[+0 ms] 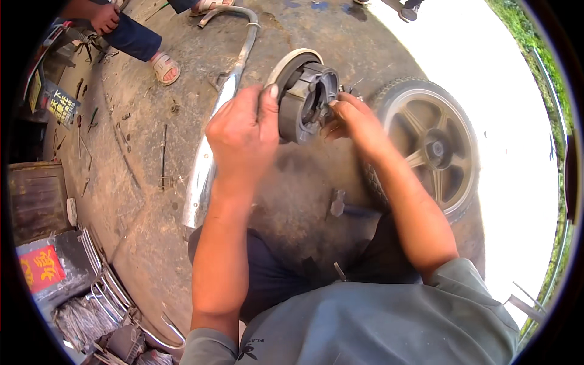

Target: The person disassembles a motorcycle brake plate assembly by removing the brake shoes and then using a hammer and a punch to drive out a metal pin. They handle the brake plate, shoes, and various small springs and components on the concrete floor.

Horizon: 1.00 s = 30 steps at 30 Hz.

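Observation:
A drum brake assembly is held up in front of me, its round brake plate [298, 56] tilted on edge with curved brake shoes [291, 117] on the side facing right. My left hand [243, 128] grips its left side, thumb laid along the edge and the other fingers mostly hidden. At the right side, the bent fingers of my right hand [356, 121] pinch the edge of the shoes near their middle; whether a small part lies between the fingertips is hidden.
A spoked wheel with tyre [438, 152] lies right of my knees. A chrome exhaust pipe [204, 164] stretches along the left. A hammer [338, 204] lies between my legs. Scattered tools [79, 131] are on the floor at left. Another person's sandalled foot [164, 68] is at upper left.

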Each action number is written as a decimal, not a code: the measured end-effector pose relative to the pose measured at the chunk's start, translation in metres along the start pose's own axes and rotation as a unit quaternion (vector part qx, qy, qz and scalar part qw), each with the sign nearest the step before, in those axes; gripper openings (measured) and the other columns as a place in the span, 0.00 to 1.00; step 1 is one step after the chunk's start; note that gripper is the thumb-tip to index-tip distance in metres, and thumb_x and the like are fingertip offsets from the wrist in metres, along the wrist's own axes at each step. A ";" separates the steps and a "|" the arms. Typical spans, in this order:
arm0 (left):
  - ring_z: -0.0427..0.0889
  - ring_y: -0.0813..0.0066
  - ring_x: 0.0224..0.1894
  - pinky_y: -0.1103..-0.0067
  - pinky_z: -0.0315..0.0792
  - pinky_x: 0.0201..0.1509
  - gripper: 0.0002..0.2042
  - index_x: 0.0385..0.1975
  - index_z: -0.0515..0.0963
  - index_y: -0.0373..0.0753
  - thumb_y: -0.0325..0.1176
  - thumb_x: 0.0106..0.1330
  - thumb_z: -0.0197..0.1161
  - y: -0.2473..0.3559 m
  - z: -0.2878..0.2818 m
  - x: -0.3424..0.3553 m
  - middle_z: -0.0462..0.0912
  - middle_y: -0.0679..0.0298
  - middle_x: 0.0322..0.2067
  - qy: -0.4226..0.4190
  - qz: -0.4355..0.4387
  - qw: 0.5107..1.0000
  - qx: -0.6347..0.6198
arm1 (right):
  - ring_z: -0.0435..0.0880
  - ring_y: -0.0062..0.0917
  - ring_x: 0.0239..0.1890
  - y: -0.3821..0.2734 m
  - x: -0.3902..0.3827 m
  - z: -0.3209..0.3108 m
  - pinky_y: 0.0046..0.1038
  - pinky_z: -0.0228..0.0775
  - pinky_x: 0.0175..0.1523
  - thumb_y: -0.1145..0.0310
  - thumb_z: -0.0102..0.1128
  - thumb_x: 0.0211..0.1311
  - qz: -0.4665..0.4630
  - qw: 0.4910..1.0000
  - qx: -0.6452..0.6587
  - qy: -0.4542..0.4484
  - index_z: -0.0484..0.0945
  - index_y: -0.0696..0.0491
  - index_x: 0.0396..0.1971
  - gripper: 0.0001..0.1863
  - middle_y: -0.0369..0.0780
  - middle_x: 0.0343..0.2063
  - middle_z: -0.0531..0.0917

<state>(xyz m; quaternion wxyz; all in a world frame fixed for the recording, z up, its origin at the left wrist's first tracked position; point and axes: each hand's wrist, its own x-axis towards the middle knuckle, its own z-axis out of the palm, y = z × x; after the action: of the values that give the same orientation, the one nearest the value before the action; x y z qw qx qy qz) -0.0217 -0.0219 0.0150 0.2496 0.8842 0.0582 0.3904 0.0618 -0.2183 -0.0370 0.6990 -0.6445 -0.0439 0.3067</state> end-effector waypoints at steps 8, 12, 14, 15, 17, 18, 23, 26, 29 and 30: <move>0.78 0.83 0.36 0.81 0.74 0.43 0.20 0.43 0.84 0.28 0.45 0.74 0.63 -0.062 -0.008 0.023 0.87 0.67 0.33 -0.166 -0.237 0.926 -0.242 | 0.82 0.27 0.45 -0.004 -0.001 -0.028 0.30 0.76 0.49 0.53 0.62 0.70 -0.222 0.932 -0.288 0.006 0.73 0.60 0.58 0.28 0.45 0.43 0.83; 0.78 0.83 0.35 0.81 0.73 0.42 0.20 0.42 0.85 0.29 0.45 0.75 0.62 -0.127 0.002 -0.019 0.86 0.68 0.32 -0.294 -0.286 0.886 -0.215 | 0.85 0.29 0.42 0.023 0.005 -0.001 0.30 0.79 0.45 0.50 0.67 0.64 0.008 0.972 -0.216 -0.089 0.67 0.67 0.59 0.38 0.52 0.46 0.83; 0.78 0.83 0.35 0.81 0.73 0.42 0.20 0.42 0.85 0.30 0.46 0.75 0.62 -0.152 0.010 -0.060 0.87 0.69 0.33 -0.305 -0.343 0.853 -0.249 | 0.86 0.28 0.38 0.078 0.016 0.008 0.30 0.80 0.42 0.55 0.68 0.63 0.023 0.977 -0.174 -0.119 0.67 0.67 0.59 0.36 0.50 0.44 0.84; 0.80 0.81 0.35 0.79 0.74 0.42 0.22 0.42 0.85 0.29 0.47 0.75 0.61 -0.158 0.010 -0.087 0.87 0.66 0.33 -0.300 -0.379 0.831 -0.274 | 0.85 0.26 0.38 0.106 0.015 0.011 0.28 0.80 0.42 0.57 0.68 0.65 0.059 0.979 -0.147 -0.129 0.68 0.65 0.58 0.32 0.47 0.44 0.83; 0.81 0.78 0.36 0.78 0.75 0.44 0.22 0.43 0.84 0.29 0.48 0.75 0.61 -0.175 0.014 -0.137 0.88 0.63 0.33 -0.345 -0.369 0.838 -0.207 | 0.83 0.23 0.38 0.150 0.005 0.016 0.25 0.79 0.42 0.61 0.67 0.68 0.125 0.977 -0.101 -0.141 0.70 0.59 0.56 0.25 0.41 0.42 0.81; 0.81 0.77 0.36 0.77 0.75 0.44 0.23 0.43 0.84 0.28 0.48 0.75 0.61 -0.182 0.019 -0.156 0.88 0.61 0.33 -0.363 -0.357 0.842 -0.179 | 0.83 0.23 0.39 0.173 0.001 0.017 0.25 0.79 0.42 0.62 0.67 0.68 0.143 0.974 -0.115 -0.135 0.70 0.59 0.56 0.24 0.41 0.42 0.81; 0.82 0.73 0.36 0.75 0.76 0.45 0.22 0.46 0.83 0.30 0.48 0.75 0.60 -0.198 0.028 -0.230 0.89 0.55 0.33 -0.410 -0.344 0.831 -0.152 | 0.85 0.26 0.40 0.262 -0.027 0.033 0.28 0.80 0.41 0.63 0.67 0.64 0.172 0.975 -0.126 -0.062 0.68 0.63 0.59 0.30 0.45 0.42 0.84; 0.85 0.64 0.35 0.72 0.76 0.45 0.20 0.44 0.84 0.31 0.46 0.75 0.59 -0.205 0.027 -0.253 0.88 0.52 0.33 -0.414 -0.346 0.835 -0.110 | 0.86 0.32 0.43 0.282 -0.032 0.040 0.34 0.79 0.46 0.57 0.69 0.60 0.169 0.970 -0.171 -0.037 0.72 0.63 0.55 0.31 0.50 0.39 0.85; 0.81 0.48 0.43 0.64 0.74 0.50 0.13 0.44 0.83 0.35 0.39 0.73 0.61 -0.205 0.023 -0.264 0.85 0.50 0.38 -0.349 -0.221 0.910 -0.039 | 0.85 0.46 0.45 0.293 -0.024 0.039 0.41 0.76 0.55 0.51 0.67 0.59 0.151 0.934 -0.320 -0.053 0.75 0.63 0.51 0.32 0.55 0.40 0.84; 0.79 0.47 0.45 0.63 0.74 0.51 0.12 0.45 0.83 0.35 0.38 0.72 0.61 -0.200 0.022 -0.266 0.84 0.50 0.39 -0.325 -0.176 0.929 -0.014 | 0.85 0.45 0.45 0.287 -0.024 0.042 0.40 0.76 0.54 0.51 0.66 0.61 0.155 0.919 -0.358 -0.050 0.75 0.62 0.52 0.30 0.54 0.41 0.84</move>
<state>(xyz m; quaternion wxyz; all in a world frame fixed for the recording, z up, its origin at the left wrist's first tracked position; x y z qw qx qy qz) -0.1707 0.0642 -0.2708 0.3315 0.9348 0.1234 0.0325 -0.0835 -0.1992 -0.2881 0.3624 -0.8343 -0.0848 0.4067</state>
